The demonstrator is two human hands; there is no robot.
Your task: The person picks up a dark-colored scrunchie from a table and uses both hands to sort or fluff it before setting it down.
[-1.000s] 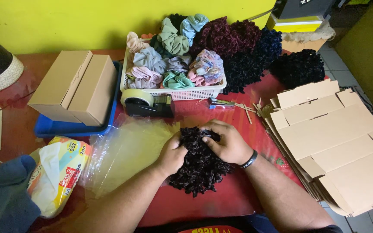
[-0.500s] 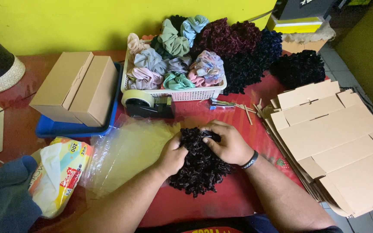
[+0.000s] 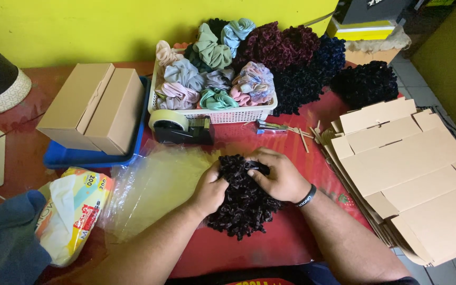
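Black ruffled scrunchies (image 3: 244,203) sit bunched near the table's (image 3: 291,243) front edge, and we grip them from both sides: our left hand (image 3: 210,191) closed on the left of the pile, our right hand (image 3: 276,175) curled over its top, beside a clear plastic bag (image 3: 154,184).

Both bare forearms come up from the near edge and converge toward the middle. The left hand (image 3: 210,191) sits slightly nearer and to the left, fingers curled inward into a loose fist, knuckles up. The right hand (image 3: 276,176) lies just beside it to the right, palm down, fingers bent and pinching (thumb tucked toward the left hand). A dark band circles the right wrist.
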